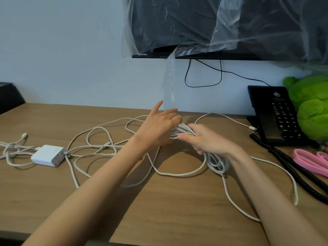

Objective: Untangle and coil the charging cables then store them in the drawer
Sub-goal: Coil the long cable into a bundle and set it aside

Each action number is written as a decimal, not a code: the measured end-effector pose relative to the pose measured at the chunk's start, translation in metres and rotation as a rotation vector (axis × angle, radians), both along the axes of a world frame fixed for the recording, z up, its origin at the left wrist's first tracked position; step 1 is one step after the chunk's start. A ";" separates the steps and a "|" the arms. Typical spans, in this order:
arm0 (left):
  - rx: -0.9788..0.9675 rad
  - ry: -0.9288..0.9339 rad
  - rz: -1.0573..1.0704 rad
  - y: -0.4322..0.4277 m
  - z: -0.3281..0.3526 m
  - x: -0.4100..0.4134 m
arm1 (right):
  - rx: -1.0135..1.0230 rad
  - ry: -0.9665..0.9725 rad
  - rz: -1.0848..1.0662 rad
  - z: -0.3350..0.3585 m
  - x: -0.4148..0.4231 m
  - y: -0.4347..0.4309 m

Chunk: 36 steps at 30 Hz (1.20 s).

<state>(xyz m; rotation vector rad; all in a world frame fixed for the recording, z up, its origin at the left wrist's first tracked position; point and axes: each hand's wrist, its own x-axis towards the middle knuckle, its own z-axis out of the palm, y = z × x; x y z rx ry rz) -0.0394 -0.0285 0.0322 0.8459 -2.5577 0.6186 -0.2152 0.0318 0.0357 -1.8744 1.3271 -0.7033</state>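
Note:
A bundle of coiled white cable (181, 131) sits in my right hand (207, 139), whose fingers and thumb curl round its loops; the lower loops (217, 164) hang under that wrist. My left hand (158, 126) touches the top of the bundle, index finger raised, other fingers bent over the loops. Loose white cable (99, 139) sprawls tangled across the wooden desk (168, 210) to the left. It leads to a white charger block (48, 155). One plug end (253, 128) lies by the phone. No drawer is in view.
A black desk phone (276, 114) with its coiled cord (292, 167) stands at the right. Beside it are a green plush toy (310, 103) and pink cable loops (312, 160). A plastic-covered television (230, 27) hangs on the wall above.

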 end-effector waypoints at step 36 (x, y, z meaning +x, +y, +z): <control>0.473 0.361 0.189 0.019 -0.001 0.023 | 0.195 -0.366 -0.294 0.003 0.006 -0.005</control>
